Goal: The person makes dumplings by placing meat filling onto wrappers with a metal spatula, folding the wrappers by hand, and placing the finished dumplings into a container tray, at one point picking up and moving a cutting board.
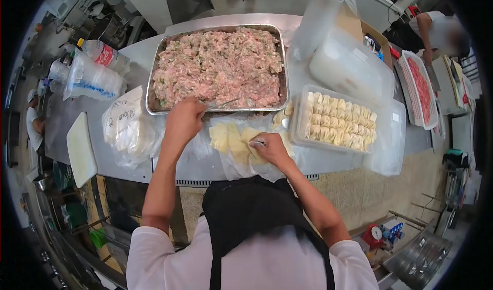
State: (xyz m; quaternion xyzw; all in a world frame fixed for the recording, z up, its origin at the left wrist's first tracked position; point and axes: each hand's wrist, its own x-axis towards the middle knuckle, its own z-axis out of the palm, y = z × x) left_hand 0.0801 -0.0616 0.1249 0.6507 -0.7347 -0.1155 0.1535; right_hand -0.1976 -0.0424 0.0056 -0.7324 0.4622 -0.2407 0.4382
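A large metal tray (149, 99) full of minced meat mixed with green bits stands on the steel table. My left hand (186, 116) is at its front edge, closed on a thin metal utensil (224, 104) whose end reaches over the meat. Below the tray, yellow dough wrappers (237, 143) lie on crumpled plastic. My right hand (270, 148) is over their right side, fingers pinched on something small and whitish that I cannot make out. To the right, a clear plastic box (302, 137) holds rows of folded dumplings.
Left are a plastic bag (128, 125) with writing, a white cutting board (81, 150) and a bottle (110, 58). Stacked plastic lids (354, 64) stand behind the dumpling box. At far right, another person (431, 30) works beside a white basket (404, 66) of red meat.
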